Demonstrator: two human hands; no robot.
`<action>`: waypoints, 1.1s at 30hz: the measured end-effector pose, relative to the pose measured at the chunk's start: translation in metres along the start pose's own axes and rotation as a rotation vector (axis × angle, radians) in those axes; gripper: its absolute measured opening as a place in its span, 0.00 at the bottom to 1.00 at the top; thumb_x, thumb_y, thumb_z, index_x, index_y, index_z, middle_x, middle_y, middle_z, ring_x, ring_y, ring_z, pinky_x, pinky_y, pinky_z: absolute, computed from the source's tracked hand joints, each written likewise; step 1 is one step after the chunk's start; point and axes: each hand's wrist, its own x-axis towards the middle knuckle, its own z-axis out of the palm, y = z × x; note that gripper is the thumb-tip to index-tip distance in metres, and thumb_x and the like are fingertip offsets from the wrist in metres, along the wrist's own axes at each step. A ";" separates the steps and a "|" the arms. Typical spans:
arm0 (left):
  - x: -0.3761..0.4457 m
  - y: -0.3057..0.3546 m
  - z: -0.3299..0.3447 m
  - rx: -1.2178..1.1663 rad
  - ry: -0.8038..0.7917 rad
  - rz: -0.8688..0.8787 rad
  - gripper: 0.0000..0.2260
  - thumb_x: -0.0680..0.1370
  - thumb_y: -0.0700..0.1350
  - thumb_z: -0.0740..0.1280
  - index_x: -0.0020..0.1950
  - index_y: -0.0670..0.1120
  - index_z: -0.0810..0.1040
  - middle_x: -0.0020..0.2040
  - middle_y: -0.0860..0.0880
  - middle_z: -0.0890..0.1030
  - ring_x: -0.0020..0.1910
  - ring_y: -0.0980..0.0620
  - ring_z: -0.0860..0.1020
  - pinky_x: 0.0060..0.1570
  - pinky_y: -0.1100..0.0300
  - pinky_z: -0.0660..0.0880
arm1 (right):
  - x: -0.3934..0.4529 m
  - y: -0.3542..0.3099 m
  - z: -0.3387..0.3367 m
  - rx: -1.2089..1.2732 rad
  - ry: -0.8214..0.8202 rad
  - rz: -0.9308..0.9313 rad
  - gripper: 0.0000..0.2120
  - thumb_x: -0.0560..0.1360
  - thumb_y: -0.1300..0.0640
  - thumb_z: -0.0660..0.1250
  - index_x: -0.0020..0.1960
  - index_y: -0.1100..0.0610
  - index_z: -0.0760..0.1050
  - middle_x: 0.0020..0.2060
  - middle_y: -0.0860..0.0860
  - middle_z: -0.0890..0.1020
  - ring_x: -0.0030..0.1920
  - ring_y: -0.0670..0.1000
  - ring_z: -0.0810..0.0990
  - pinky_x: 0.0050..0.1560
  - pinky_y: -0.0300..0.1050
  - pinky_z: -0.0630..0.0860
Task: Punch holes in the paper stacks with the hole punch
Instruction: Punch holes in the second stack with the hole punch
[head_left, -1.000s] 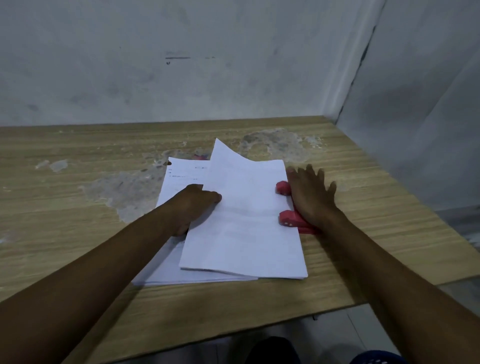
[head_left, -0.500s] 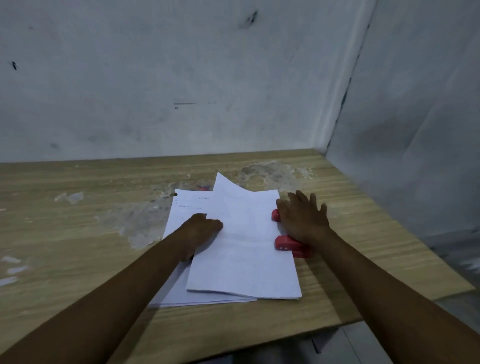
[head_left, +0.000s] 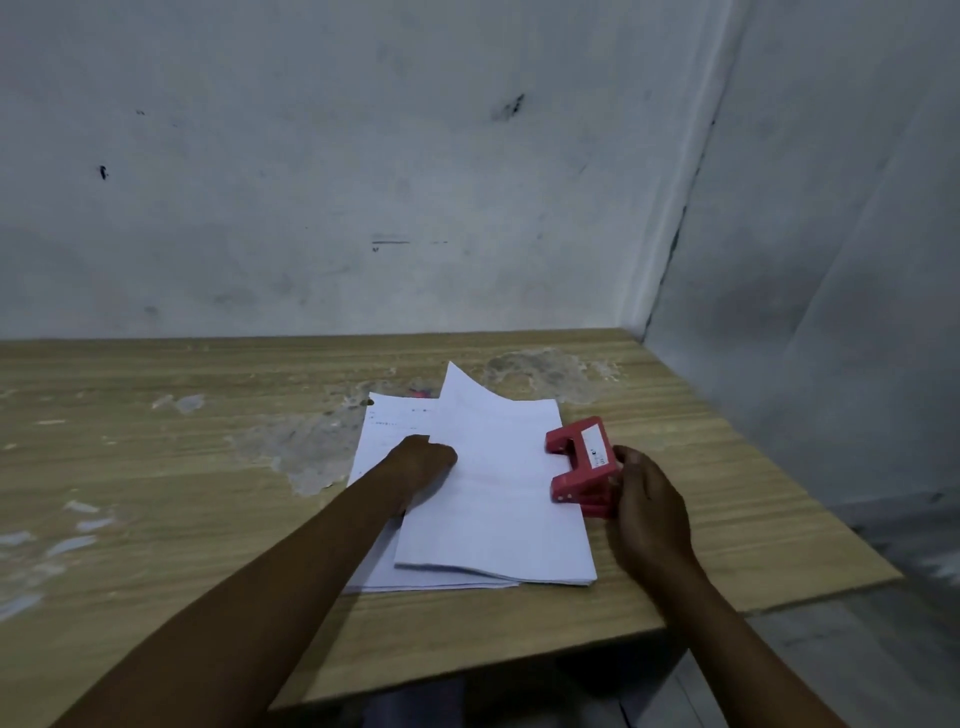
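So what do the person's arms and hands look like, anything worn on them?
Both forearms are bare as far as the frame shows: no sleeves, gloves or watch visible. The left hand and right hand show no rings that can be made out, though the dim light hides fine detail.

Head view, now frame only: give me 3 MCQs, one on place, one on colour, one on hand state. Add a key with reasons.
1. Where does the red plastic hole punch sit?
A. at the upper white paper stack's right edge
B. on the floor
C. at the table's left end

2. What colour is the punch?
A. blue
B. red
C. black

3. What does the left hand do?
A. lifts the punch
B. hangs idle
C. rests on the paper

Key: A, its arms overlap that edge; B, the body is plainly red; C, it lies on the sheets while the right hand holds the punch.
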 end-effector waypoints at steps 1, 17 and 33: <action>-0.004 0.004 0.000 -0.003 0.003 -0.002 0.24 0.60 0.51 0.71 0.54 0.45 0.81 0.55 0.44 0.83 0.54 0.40 0.81 0.60 0.45 0.77 | -0.009 0.003 -0.003 -0.037 -0.007 -0.056 0.24 0.86 0.41 0.45 0.57 0.46 0.79 0.46 0.42 0.83 0.48 0.42 0.81 0.45 0.39 0.73; -0.038 0.019 -0.031 0.081 0.146 0.020 0.08 0.78 0.41 0.64 0.54 0.42 0.79 0.48 0.43 0.82 0.44 0.43 0.80 0.45 0.56 0.77 | -0.006 0.010 -0.001 -0.169 0.048 -0.137 0.30 0.85 0.41 0.42 0.50 0.50 0.81 0.39 0.44 0.78 0.41 0.43 0.75 0.50 0.44 0.69; -0.089 0.021 -0.087 -0.175 0.103 0.213 0.11 0.82 0.45 0.64 0.64 0.44 0.76 0.55 0.46 0.82 0.50 0.47 0.81 0.46 0.55 0.78 | -0.040 -0.018 0.006 0.128 0.142 -0.632 0.15 0.82 0.45 0.56 0.59 0.52 0.76 0.51 0.48 0.80 0.50 0.39 0.78 0.49 0.33 0.76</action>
